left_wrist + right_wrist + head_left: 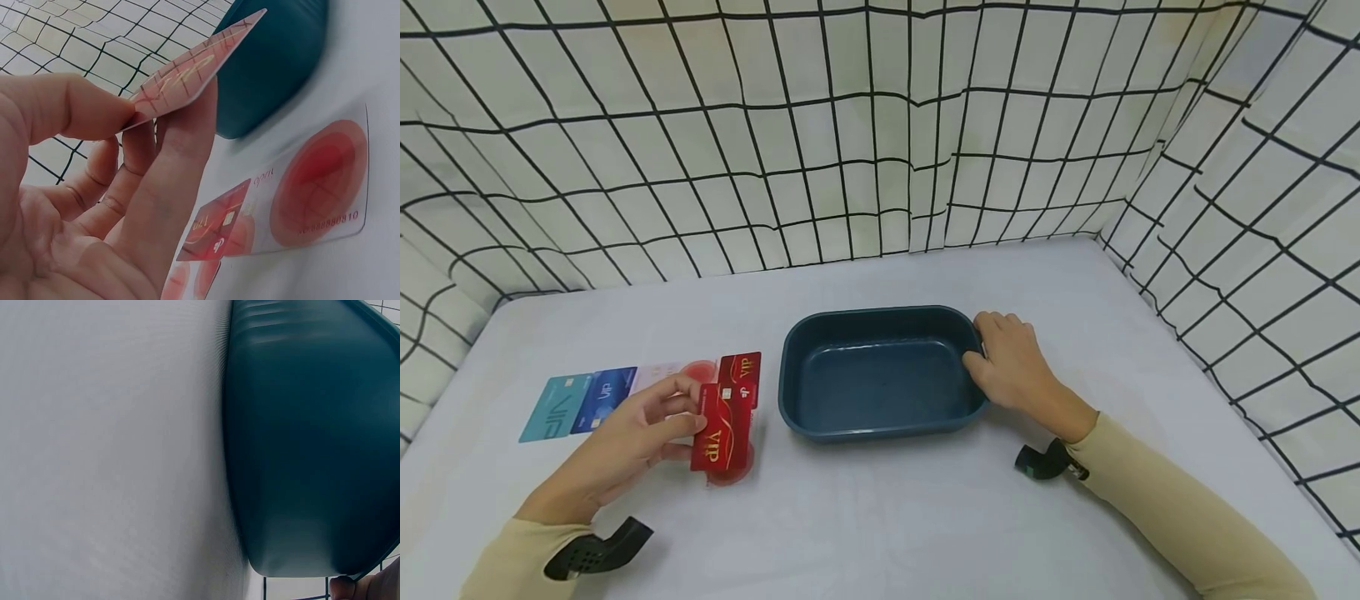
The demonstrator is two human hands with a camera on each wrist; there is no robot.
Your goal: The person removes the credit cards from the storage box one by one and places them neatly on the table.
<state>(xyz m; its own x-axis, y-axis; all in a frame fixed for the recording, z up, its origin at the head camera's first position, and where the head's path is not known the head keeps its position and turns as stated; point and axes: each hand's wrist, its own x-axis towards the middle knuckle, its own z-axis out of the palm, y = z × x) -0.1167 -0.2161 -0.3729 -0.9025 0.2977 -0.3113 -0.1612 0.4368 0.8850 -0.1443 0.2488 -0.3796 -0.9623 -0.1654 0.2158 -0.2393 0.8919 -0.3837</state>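
My left hand [651, 429] pinches a red VIP card [718, 433] between thumb and fingers; in the left wrist view the red card [194, 75] tilts above the cloth. Below it lie a second red card [745, 371] and a whitish card with pink-red circles [319, 181], overlapping each other. A teal VIP card [553, 408] and a blue card [604, 400] lie left of the hand, with a pale pink card [655, 372] beside them. My right hand [1015, 362] grips the right rim of a dark teal basin [880, 433], which has nothing in it.
White cloth [910, 525] covers the table. Black wire grid panels [850, 133] with white sheeting behind stand at the back and along both sides. Each wrist wears a black camera strap [598, 552].
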